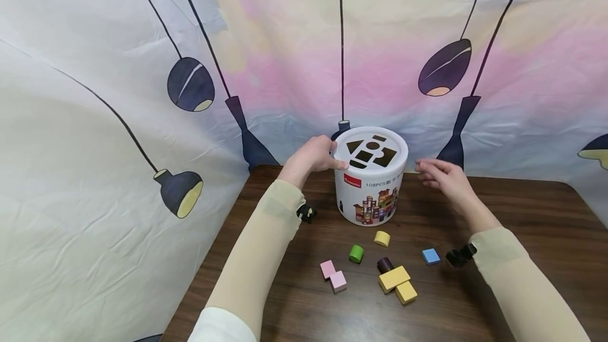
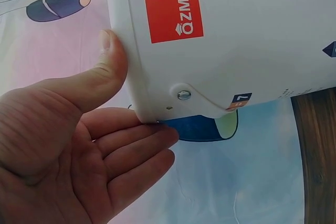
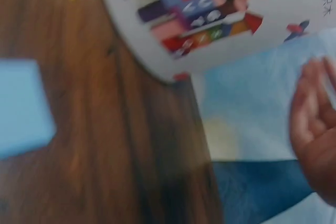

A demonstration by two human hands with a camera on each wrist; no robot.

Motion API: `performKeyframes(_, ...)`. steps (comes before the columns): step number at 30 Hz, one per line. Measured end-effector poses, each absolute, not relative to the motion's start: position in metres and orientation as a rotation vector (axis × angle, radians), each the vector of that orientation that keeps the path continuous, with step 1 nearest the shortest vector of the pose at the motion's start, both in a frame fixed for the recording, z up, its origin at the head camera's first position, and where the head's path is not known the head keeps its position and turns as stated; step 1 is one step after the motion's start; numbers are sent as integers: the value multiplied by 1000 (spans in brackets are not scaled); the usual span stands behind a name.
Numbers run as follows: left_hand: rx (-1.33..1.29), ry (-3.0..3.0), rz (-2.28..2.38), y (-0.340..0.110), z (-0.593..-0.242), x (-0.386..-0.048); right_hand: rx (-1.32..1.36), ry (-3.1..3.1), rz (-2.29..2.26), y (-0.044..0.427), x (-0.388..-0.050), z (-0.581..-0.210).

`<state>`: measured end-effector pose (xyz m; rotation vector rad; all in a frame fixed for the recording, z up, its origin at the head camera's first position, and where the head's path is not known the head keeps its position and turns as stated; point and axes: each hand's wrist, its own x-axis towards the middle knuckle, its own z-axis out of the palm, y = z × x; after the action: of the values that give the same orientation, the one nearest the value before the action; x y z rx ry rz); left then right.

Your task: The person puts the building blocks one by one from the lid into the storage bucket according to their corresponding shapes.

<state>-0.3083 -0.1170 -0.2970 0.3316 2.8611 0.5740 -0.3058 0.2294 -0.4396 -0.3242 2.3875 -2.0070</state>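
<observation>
A white lidded bucket [image 1: 370,186] with shaped holes in its lid stands upright on the table. My left hand [image 1: 313,157] holds the lid's left rim, thumb on the front edge and fingers around the far side. In the left wrist view, the thumb and fingers of that hand [image 2: 94,135] meet the rim of the bucket [image 2: 231,40]. To the right of the bucket my right hand [image 1: 444,178] hovers apart from it, fingers slightly bent, holding nothing visible. The right wrist view shows this hand [image 3: 315,129] blurred, beside the printed bucket [image 3: 283,3].
On the wooden table [image 1: 532,226], in front of the bucket, lie a yellow arched block [image 1: 382,238], a green cylinder [image 1: 356,254], a dark cylinder [image 1: 385,265], two pink blocks [image 1: 338,282], two yellow blocks [image 1: 394,279] and a blue block [image 1: 430,256]. A patterned cloth [image 1: 294,41] hangs behind.
</observation>
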Motion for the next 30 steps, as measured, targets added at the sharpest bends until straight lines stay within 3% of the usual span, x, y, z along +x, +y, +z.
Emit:
performKeyframes(10,342,2847,573,-117,-297,-308,-525,2484,-1309,261,-274,-485)
performKeyframes(17,342,2854,572,-118,-298,-309,-709,2277,-1268,271,-253,-496)
performKeyframes(30,358,2873,564,-118,-300,-308,-741,2169,-1177,272,-236,-498)
